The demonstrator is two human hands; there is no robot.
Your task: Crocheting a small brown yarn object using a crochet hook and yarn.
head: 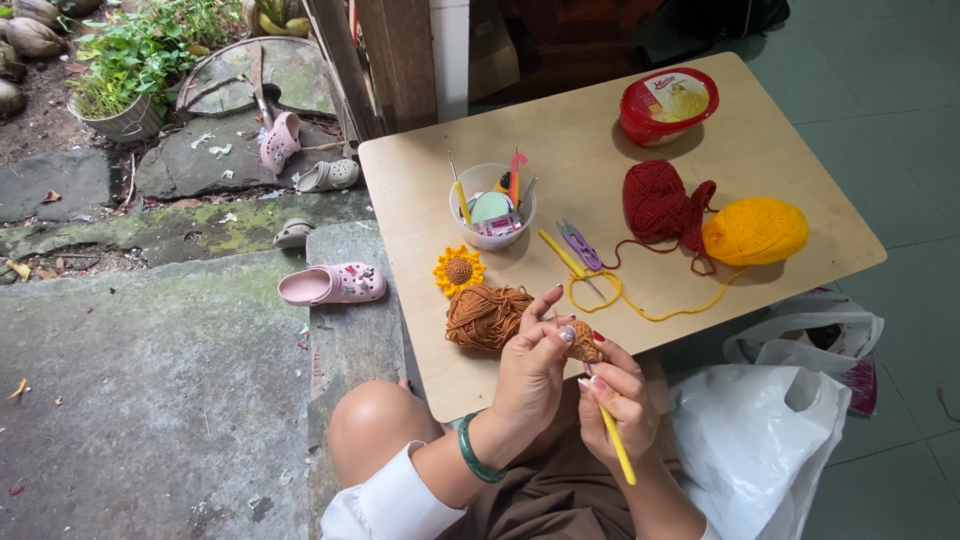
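While hands meet, left hand (535,365) pinching brown crochet piece (583,343), mostly hidden, right hand (618,395) gripping yellow hook (618,447), tip unseen

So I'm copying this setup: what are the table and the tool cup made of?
Table: looks like pale plywood or laminate board, matte, faint grain, rounded corners. Cup: apparently clear, slightly frosted plastic; the tools show through its wall.

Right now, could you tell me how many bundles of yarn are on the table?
3. The brown yarn lies beside the left hand, the dark red yarn sits mid-table, and the yellow yarn ball touches it on the right. More may be hidden in the bags.
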